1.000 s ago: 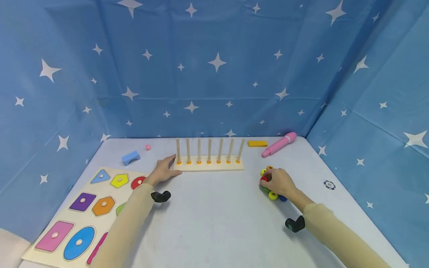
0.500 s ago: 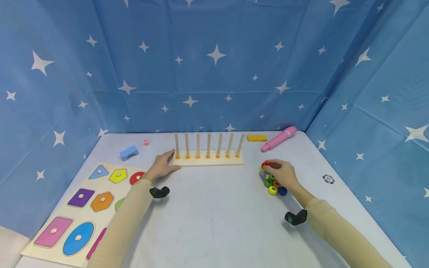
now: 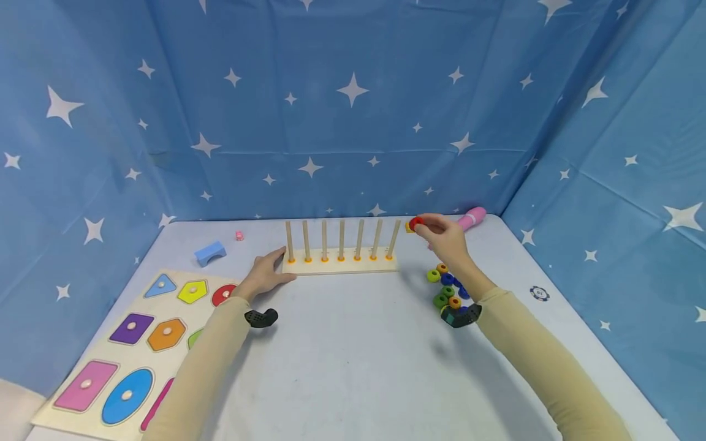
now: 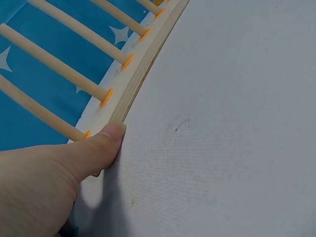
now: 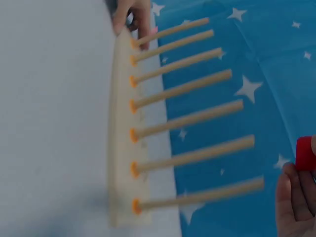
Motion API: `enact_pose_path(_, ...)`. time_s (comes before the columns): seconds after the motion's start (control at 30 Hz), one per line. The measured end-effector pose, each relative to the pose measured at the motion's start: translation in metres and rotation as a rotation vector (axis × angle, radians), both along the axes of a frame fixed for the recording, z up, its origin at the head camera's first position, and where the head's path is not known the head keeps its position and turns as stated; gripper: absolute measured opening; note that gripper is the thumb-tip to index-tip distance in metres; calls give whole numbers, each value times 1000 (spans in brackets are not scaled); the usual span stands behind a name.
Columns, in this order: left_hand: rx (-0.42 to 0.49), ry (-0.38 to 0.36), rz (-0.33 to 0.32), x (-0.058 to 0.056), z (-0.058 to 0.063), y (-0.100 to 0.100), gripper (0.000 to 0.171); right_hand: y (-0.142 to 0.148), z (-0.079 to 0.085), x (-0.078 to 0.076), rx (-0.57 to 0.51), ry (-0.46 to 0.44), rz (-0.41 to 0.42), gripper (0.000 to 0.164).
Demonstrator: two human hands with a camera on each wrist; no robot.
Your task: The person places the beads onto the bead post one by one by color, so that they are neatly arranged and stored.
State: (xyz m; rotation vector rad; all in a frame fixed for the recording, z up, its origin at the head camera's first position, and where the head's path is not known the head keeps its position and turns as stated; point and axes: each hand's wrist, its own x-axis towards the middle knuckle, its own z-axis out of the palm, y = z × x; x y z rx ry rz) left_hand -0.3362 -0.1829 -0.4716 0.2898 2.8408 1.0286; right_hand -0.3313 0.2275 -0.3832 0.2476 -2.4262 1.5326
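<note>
A wooden pegboard (image 3: 339, 266) with several upright pegs stands at the back middle of the table. My left hand (image 3: 263, 275) holds its left end, and in the left wrist view the thumb (image 4: 101, 150) lies along the front edge; the other fingers are mostly hidden there. Raised beyond the pegboard's right end, my right hand (image 3: 448, 242) pinches a red bead (image 3: 416, 223). That bead (image 5: 305, 154) also shows at the right edge of the right wrist view. Below the right hand, several beads (image 3: 448, 291) in green, yellow, orange and blue lie in a cluster.
A shape puzzle board (image 3: 124, 343) lies on the left, with a blue arch block (image 3: 211, 253) and small pink cube (image 3: 239, 236) behind it. A pink marker-like toy (image 3: 471, 218) and yellow block (image 3: 409, 227) are partly hidden at the back right. A chip (image 3: 539, 293) lies further right.
My right hand has picked the red bead from the cluster and lifted it up and left towards the pegboard's right end. My left hand stays at the left end.
</note>
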Motion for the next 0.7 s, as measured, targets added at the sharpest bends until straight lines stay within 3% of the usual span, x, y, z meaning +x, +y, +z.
enact_pose_path(0.17,13,-6,1,0,-1,0,84,-56,23,-21,-11,23,114,35)
enact_pose_path(0.3,21,-8,-1,-2,-1,-1,84,-99,31,-34,28,-3,215,29)
enact_pose_path(0.7,-4,24,-17,-3,-2,0,81,-206,26,-57,220,27,437,27)
